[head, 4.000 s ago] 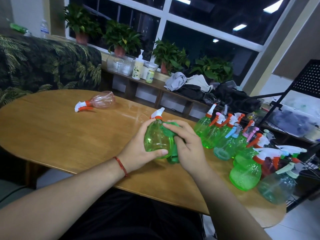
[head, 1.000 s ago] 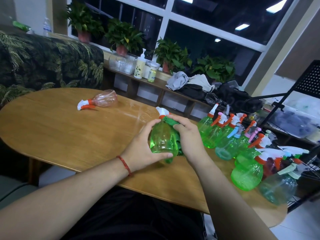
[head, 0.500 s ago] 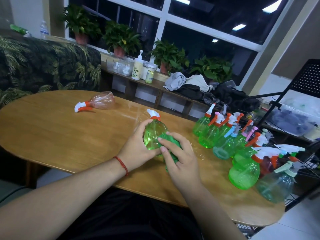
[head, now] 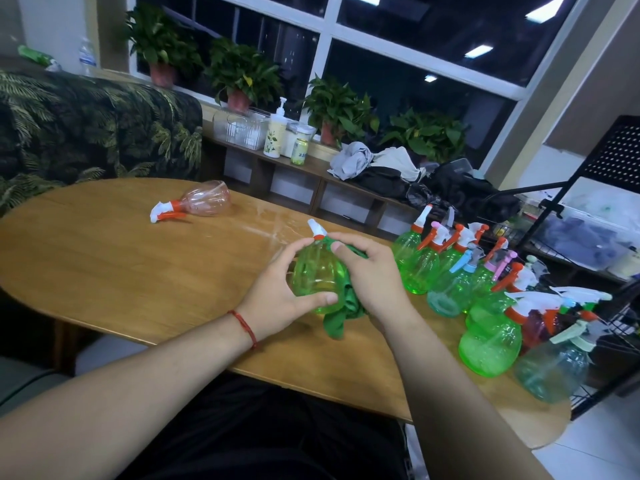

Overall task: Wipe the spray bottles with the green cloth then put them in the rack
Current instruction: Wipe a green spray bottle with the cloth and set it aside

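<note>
Grips the green spray bottle [head: 317, 275] in the left hand [head: 277, 292], thumb curled under the base, fingertips by the neck, over the wooden table [head: 121, 258]. Presses the green cloth [head: 337, 322] to its right side with the right hand [head: 374, 275], fingers curled together. Reaches higher than half a second ago, at the neck instead of across the front.

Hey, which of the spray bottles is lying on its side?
The pinkish bottle, alone at the table's far left. The other bottles stand upright at the right, except the green bottle that the left hand holds.
</note>
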Demonstrator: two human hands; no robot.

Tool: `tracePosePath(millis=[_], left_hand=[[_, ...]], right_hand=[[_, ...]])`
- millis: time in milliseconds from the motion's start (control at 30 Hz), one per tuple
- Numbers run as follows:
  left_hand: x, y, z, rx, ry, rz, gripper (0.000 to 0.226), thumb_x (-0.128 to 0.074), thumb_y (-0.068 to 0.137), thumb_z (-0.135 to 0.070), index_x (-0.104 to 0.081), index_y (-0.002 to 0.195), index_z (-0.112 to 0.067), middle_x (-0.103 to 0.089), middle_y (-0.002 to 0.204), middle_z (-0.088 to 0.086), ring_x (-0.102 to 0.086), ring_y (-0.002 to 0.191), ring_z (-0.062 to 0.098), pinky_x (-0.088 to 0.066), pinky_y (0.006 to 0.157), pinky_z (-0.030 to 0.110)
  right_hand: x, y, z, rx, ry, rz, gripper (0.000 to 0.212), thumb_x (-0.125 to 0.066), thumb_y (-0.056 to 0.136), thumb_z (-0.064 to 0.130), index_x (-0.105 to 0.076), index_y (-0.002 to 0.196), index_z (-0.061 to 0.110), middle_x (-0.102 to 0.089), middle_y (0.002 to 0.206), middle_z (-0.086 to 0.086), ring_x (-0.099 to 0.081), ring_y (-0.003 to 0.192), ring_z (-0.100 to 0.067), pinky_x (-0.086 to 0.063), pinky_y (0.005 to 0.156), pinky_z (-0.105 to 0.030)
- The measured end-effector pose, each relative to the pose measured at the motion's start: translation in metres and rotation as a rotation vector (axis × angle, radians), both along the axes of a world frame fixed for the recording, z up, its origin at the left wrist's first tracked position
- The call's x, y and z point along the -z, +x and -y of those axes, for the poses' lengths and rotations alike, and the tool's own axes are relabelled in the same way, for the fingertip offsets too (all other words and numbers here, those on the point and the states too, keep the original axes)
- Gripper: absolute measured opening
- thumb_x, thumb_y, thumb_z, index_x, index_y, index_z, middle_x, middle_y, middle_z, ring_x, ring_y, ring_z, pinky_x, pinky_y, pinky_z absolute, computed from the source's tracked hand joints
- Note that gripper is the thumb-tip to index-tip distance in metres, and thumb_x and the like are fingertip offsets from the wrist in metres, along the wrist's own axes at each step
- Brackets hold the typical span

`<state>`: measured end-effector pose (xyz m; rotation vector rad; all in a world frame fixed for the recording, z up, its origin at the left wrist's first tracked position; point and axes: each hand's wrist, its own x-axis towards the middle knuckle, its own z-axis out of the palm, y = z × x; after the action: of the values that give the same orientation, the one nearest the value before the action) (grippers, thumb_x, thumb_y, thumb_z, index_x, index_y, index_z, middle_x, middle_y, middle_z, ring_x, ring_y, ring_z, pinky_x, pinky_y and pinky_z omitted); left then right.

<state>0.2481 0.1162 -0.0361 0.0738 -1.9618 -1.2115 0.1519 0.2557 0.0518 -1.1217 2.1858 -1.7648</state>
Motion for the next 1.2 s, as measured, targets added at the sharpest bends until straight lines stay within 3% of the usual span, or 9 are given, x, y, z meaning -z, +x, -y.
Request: tracePosePath(millis=[167,300,400,500,567,700,933,1100,1200], left_hand=[[0.0,0.002,-0.003,0.098,0.01,0.026,0.093,-0.094,0.072,-0.048,-0.049,0.151,-0.032,-0.059,0.145,-0.011,-0.058,0.135,0.01,-0.047,0.112,0.027],[0.003,-0.001,-0.002,0.222,-0.039,0.214,0.101,-0.099,0.072,-0.04,-0.039,0.153,-0.039,-0.056,0.147,-0.018,-0.057,0.134,0.002,-0.047,0.117,0.036],[0.008,-0.005,-0.007,0.197,-0.259,0.3,0.117,-0.098,0.067,-0.052,-0.027,0.16,-0.045,-0.041,0.156,-0.017,-0.044,0.142,0.001,-0.037,0.122,0.028],[0.008,-0.008,-0.01,0.178,-0.303,0.28,0.122,-0.098,0.067,-0.052,-0.023,0.162,-0.044,-0.037,0.159,-0.019,-0.04,0.143,-0.001,-0.032,0.12,0.017],[0.008,-0.008,-0.01,0.158,-0.348,0.272,0.124,-0.097,0.067,-0.056,-0.021,0.164,-0.041,-0.036,0.162,-0.016,-0.04,0.145,0.001,-0.034,0.121,0.02],[0.009,-0.008,-0.009,0.106,-0.335,0.275,0.124,-0.094,0.069,-0.06,-0.02,0.165,-0.038,-0.036,0.163,-0.013,-0.041,0.145,0.002,-0.034,0.122,0.022],[0.012,-0.009,-0.002,0.061,-0.329,0.28,0.117,-0.095,0.071,-0.055,-0.023,0.163,-0.043,-0.037,0.156,-0.017,-0.041,0.141,-0.001,-0.036,0.121,0.025],[0.012,-0.008,0.002,0.118,-0.255,0.275,0.114,-0.096,0.067,-0.053,-0.027,0.158,-0.044,-0.049,0.153,-0.006,-0.053,0.138,0.011,-0.046,0.117,0.041],[0.011,-0.004,0.001,0.143,-0.283,0.257,0.114,-0.098,0.066,-0.049,-0.029,0.157,-0.042,-0.051,0.149,-0.005,-0.055,0.135,0.011,-0.048,0.114,0.041]], right_hand=[[0.014,-0.016,-0.002,-0.094,-0.234,0.502,0.024,-0.061,0.107,0.013,-0.079,0.123,0.012,-0.079,0.12,-0.015,-0.074,0.117,-0.037,-0.058,0.105,-0.055],[0.058,-0.017,-0.013,-0.102,-0.371,0.642,0.029,-0.056,0.109,0.016,-0.074,0.131,0.009,-0.074,0.128,-0.022,-0.071,0.12,-0.041,-0.055,0.106,-0.061],[0.079,-0.021,-0.019,-0.028,-0.447,0.571,0.027,-0.057,0.109,0.013,-0.074,0.129,0.008,-0.074,0.127,-0.021,-0.071,0.118,-0.04,-0.055,0.105,-0.061],[0.077,-0.019,-0.021,-0.002,-0.495,0.487,0.025,-0.058,0.108,0.009,-0.077,0.123,0.011,-0.077,0.125,-0.015,-0.075,0.113,-0.03,-0.063,0.09,-0.043],[0.078,-0.017,-0.021,0.01,-0.496,0.45,0.024,-0.06,0.106,0.006,-0.079,0.12,0.011,-0.078,0.122,-0.014,-0.074,0.112,-0.029,-0.063,0.089,-0.04],[0.088,-0.02,-0.021,0.018,-0.451,0.222,0.021,-0.07,0.098,0.014,-0.083,0.115,0.017,-0.072,0.131,-0.015,-0.064,0.13,-0.037,-0.048,0.116,-0.059],[0.09,-0.016,-0.029,-0.015,-0.344,-0.086,0.026,-0.071,0.097,-0.005,-0.083,0.11,0.013,-0.073,0.123,-0.007,-0.067,0.123,-0.02,-0.05,0.108,-0.03],[0.093,-0.012,-0.028,0.011,-0.318,-0.267,0.021,-0.072,0.094,0.002,-0.084,0.109,0.01,-0.073,0.123,-0.006,-0.067,0.122,-0.017,-0.05,0.106,-0.025],[0.092,-0.015,-0.026,0.018,-0.312,-0.21,0.022,-0.072,0.1,0.005,-0.082,0.117,0.014,-0.072,0.128,0.0,-0.065,0.127,-0.016,-0.048,0.111,-0.029]])
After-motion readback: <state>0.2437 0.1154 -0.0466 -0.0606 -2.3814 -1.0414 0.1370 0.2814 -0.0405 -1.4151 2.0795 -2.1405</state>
